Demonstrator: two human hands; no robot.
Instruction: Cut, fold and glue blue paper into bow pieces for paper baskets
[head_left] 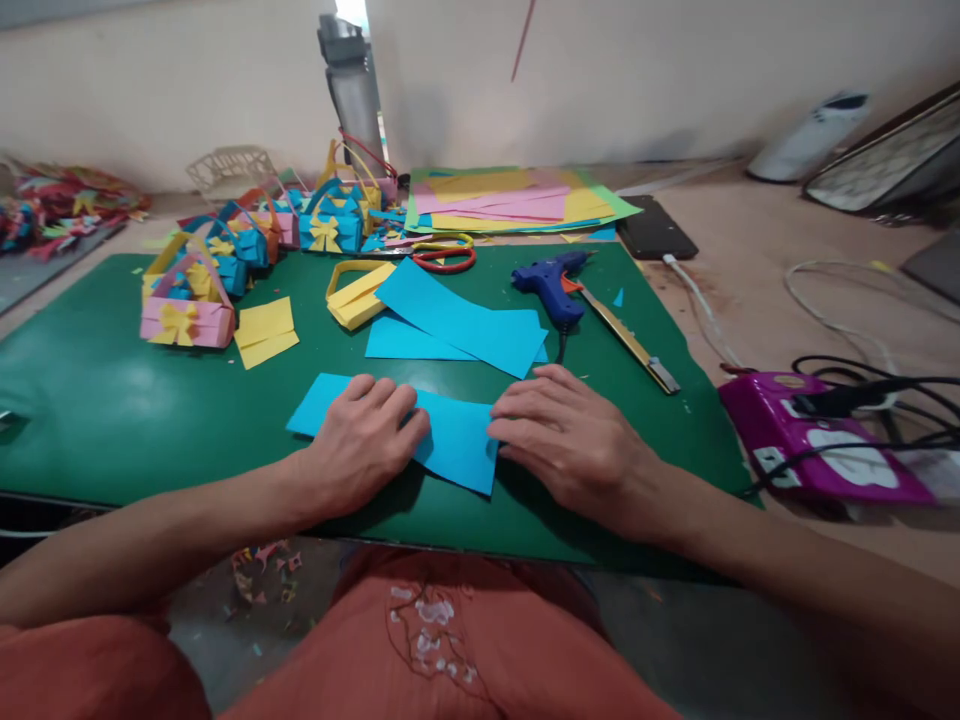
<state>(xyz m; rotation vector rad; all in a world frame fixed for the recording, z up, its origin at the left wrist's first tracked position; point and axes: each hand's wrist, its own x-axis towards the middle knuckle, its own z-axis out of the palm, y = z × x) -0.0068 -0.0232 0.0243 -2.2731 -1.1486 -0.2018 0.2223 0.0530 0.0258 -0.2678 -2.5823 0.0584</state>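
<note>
From the head view: a blue paper strip (450, 435) lying flat on the green mat (90, 400), near edge of the worktop, pinned under both hands. Left hand (364, 440) spread palm-down, fingers loosely curled over the strip's left half, pressing rather than gripping; right hand (566, 440) flat and open, fingertips resting on the strip's right end, nothing closed around it. Long axis running left to right, tilted a little so the left end sits farther off and the right end comes nearer; no real front or back to it, just two short ends. Probably very light, thin and floppy, easy to crease or tear, inclined to slide on the smooth mat unless held down; best taken by a short end or pinched along a long edge, kept flat with the palm while folding. Farther off: more blue sheets (457, 325), a yellow folded piece (356, 295), a blue glue gun (551, 285), scissors (442, 258), and paper baskets (187, 310) at far left.
</note>
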